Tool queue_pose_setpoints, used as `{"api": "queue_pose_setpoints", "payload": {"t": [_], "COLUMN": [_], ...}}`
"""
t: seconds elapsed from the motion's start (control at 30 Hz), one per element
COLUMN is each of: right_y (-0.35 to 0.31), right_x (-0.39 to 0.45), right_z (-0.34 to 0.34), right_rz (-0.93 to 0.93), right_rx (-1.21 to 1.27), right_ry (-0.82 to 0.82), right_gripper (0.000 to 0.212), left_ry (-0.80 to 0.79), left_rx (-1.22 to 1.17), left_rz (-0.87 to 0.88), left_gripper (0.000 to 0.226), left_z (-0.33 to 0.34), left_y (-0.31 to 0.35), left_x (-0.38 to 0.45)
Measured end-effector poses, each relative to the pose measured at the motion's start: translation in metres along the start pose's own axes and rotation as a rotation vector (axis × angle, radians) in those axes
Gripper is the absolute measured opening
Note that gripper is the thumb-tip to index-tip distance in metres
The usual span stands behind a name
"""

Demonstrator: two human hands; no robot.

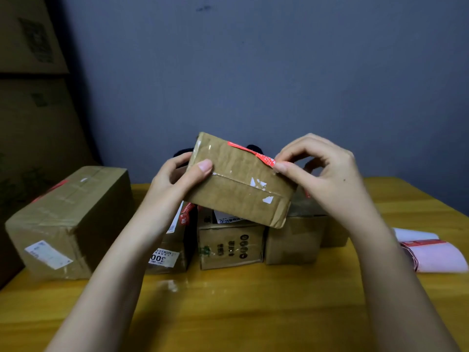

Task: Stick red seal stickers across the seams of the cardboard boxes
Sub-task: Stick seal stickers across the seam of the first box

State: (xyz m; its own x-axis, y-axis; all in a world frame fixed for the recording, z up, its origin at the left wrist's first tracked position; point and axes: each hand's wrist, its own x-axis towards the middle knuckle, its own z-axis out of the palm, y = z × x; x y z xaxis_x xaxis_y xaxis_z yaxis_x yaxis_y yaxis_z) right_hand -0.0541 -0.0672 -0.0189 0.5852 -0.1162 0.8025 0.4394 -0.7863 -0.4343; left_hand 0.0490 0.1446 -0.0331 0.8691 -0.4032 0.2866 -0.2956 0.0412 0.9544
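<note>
Both hands busy: left hand (175, 174) grips the raised box (238, 181), right fingers (284, 166) pinch the red sticker (253, 153) end — press it flat over the edge below those fingers.

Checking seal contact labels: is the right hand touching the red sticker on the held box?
Touching. Head view: right hand pinches the red sticker's end at the held box's top right edge.

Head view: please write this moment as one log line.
left hand: holds small box above table | right hand: pinches red sticker at box edge | sticker: partly stuck
</note>
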Motion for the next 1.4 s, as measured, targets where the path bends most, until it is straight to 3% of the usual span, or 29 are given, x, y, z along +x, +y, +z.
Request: {"api": "queue_pose_setpoints", "payload": {"t": [0.17, 0.27, 0.5, 0.6, 0.77, 0.93, 1.03, 1.17, 1.23, 1.4], "right_y": [-0.003, -0.003, 0.001, 0.002, 0.000, -0.001, 0.000, -0.001, -0.002, -0.003], "right_x": [-0.002, -0.003, -0.002, -0.003, -0.006, -0.007, -0.007, -0.006, -0.005, -0.003], "right_z": [0.000, 0.004, 0.010, 0.013, 0.016, 0.012, 0.013, 0.011, 0.010, 0.013], "right_rz": [0.095, 0.028, -0.160, -0.198, -0.350, -0.416, -0.349, -0.118, -0.050, -0.036], "right_rx": [0.157, 0.057, -0.066, -0.173, -0.463, -0.523, -0.431, -0.129, -0.066, -0.057], "right_ry": [0.050, 0.070, 0.137, 0.171, 0.245, 0.298, 0.300, 0.223, 0.175, 0.176], "right_gripper": [0.008, 0.017, 0.002, 0.008, 0.020, 0.019, 0.016, 0.011, 0.017, 0.024], "left_ry": [0.046, 0.034, 0.071, 0.050, 0.065, 0.030, 0.048, 0.048, 0.053, 0.130], "left_rx": [-0.101, -0.101, -0.139, -0.122, -0.127, -0.094, -0.120, -0.136, -0.137, -0.145], "left_rz": [-0.031, -0.047, -0.048, -0.031, -0.032, -0.027, -0.023, -0.023, -0.032, -0.029], "left_gripper": [0.064, 0.059, 0.028, 0.039, 0.036, 0.051, 0.043, 0.048, 0.046, 0.007], "left_z": [0.005, 0.004, 0.006, 0.006, 0.003, 0.001, 0.002, 0.002, 0.002, 0.006], "left_y": [0.004, 0.004, 0.003, 0.002, 0.000, -0.001, -0.001, -0.003, -0.004, -0.004], "left_x": [-0.003, -0.003, 0.002, 0.001, 0.003, 0.002, 0.002, 0.003, 0.004, 0.009]}}
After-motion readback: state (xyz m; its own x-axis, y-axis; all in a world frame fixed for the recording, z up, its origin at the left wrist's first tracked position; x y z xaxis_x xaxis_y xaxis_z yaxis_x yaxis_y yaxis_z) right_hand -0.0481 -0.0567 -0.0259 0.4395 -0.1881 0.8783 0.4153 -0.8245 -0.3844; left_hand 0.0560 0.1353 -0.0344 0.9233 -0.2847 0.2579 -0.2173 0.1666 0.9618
